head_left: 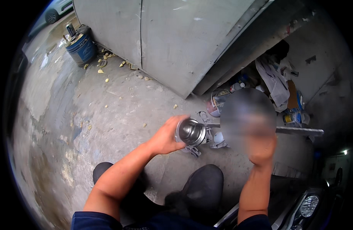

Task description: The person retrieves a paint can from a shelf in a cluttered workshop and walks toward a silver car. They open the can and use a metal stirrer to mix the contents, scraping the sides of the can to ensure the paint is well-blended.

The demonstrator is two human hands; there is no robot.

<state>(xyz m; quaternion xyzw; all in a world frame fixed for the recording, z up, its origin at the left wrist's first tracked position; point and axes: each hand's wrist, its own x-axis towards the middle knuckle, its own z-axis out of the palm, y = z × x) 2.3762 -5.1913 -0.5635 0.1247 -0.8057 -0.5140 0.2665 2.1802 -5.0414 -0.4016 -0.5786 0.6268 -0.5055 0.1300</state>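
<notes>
My left hand [167, 136] is wrapped round an open silver metal cup [191, 131], whose shiny inside faces me. My right hand [260, 149] is raised to the right of it, fingers curled; a large round blur hides most of the fingers and whatever they hold. A long flat metal bar [301, 131] runs crosswise at the height of both hands. Beneath it hang or rest small grey tools [192, 151], seemingly spray guns, and a white rounded cup [218, 137].
A grey metal cabinet [168, 38] stands ahead, with a blue bucket [79, 50] at its left and cans [237, 87], cloth [274, 84] and cardboard at its right. My legs [201, 184] are below. A car headlight [308, 205] is at lower right, another car [55, 11] at upper left.
</notes>
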